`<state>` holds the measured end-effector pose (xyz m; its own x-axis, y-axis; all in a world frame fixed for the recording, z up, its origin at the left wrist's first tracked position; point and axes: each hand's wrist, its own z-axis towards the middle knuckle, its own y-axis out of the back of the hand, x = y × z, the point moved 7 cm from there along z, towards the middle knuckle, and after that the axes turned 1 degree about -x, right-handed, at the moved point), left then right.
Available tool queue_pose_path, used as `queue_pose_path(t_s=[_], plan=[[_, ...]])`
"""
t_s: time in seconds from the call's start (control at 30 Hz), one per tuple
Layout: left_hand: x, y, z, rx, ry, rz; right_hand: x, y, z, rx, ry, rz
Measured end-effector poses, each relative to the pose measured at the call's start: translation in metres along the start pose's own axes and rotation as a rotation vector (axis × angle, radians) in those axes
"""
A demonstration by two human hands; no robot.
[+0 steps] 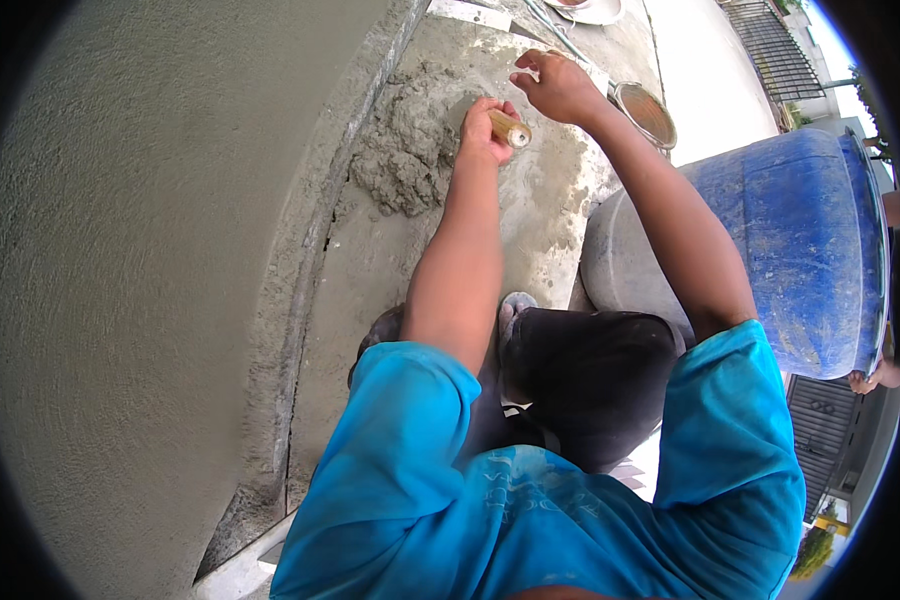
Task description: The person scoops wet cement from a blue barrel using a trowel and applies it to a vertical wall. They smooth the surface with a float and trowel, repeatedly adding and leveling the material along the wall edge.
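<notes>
My left hand (483,130) is closed around the wooden handle of a trowel (510,129). The round butt of the handle points toward me and to the right, and the blade is hidden behind my hand. Just left of it a heap of wet grey mortar (400,160) lies on the smeared ground at the foot of the wall. My right hand (560,86) hangs in the air farther off and to the right. Its fingers are bent and apart, and I see nothing in them.
On the left rises a wall (150,250) coated with grey plaster, with a rough ledge (300,240) along its base. A big blue drum (780,240) stands at the right; a person's hand (875,377) is beside it. A bucket (645,115) is beyond my right wrist.
</notes>
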<state>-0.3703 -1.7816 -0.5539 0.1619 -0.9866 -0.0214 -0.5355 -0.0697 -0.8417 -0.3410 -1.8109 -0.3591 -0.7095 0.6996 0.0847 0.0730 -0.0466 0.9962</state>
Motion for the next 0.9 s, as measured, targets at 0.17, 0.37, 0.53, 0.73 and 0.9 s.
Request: queue_pose_path(t_s=[0.17, 0.37, 0.53, 0.73, 0.9], plan=[[-0.005, -0.022, -0.033, 0.026, -0.024, 0.622, -0.030, -0.015, -0.065, 0.313, -0.497, 0.477], [0.003, -0.058, -0.053, 0.373, -0.073, 0.884, -0.023, -0.047, -0.083, 0.394, -0.448, 1.242], [-0.026, -0.035, -0.062, -0.075, -0.182, 1.835, -0.067, -0.085, -0.066, -0.194, -0.202, 0.171], [-0.102, -0.018, -0.096, -0.215, -0.466, 2.276, -0.102, -0.122, -0.077, -0.121, -0.262, 0.321], [-0.178, -0.023, -0.177, -0.236, -0.760, 2.136, -0.026, -0.185, -0.083, 0.095, -0.167, 0.653]])
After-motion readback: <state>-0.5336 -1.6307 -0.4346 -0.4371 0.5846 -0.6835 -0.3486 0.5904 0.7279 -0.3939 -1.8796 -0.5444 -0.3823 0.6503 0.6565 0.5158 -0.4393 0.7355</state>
